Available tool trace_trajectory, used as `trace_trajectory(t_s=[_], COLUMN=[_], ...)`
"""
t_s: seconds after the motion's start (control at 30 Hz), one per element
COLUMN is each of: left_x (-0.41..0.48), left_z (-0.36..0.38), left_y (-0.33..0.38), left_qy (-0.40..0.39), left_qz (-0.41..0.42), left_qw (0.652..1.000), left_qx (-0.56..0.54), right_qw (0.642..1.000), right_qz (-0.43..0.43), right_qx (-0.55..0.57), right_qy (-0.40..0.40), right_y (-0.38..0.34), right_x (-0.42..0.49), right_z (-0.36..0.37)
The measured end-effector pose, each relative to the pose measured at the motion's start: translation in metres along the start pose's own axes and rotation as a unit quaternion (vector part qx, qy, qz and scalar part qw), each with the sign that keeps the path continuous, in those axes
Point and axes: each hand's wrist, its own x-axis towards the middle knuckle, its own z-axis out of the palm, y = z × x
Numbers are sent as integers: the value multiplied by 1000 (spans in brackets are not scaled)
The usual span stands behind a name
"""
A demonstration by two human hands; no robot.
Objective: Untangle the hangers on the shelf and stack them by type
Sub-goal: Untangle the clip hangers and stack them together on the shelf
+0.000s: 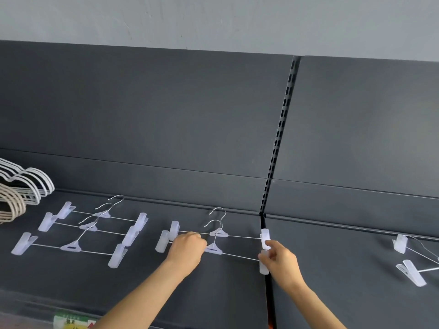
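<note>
Two white clip hangers lie side by side at the middle of the dark shelf, hooks pointing to the back. My left hand grips their wire bars near the left clips. My right hand pinches the right-end clip of the nearer hanger. Three more clip hangers lie in a row to the left. At the far left edge sit stacked white wire hangers and beige hangers.
Another clip hanger lies on the neighbouring shelf section at the right, partly cut off. A slotted upright and a gap divide the two sections. A green and yellow price label sits on the shelf's front edge.
</note>
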Motion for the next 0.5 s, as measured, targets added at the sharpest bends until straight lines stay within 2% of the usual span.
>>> trace_trajectory(t_s=[0.03,0.17,0.3,0.5], left_x=[-1,-2,-6,0], left_z=[-6,-5,0,6], left_y=[2,4,-2,-17], left_qy=[-42,-77,-66,-83], left_qz=[0,-32,-49,-68], left_qw=[999,992,985,979], left_qx=[-20,-93,-155,-175], right_qw=[1000,997,996,995], right_qz=[-4,-19,-24,-15], right_qx=[-21,-68,-67,-70], right_qy=[5,28,51,64], right_y=[2,2,0,-5], right_x=[1,3,2,2], right_z=[3,8,12,23])
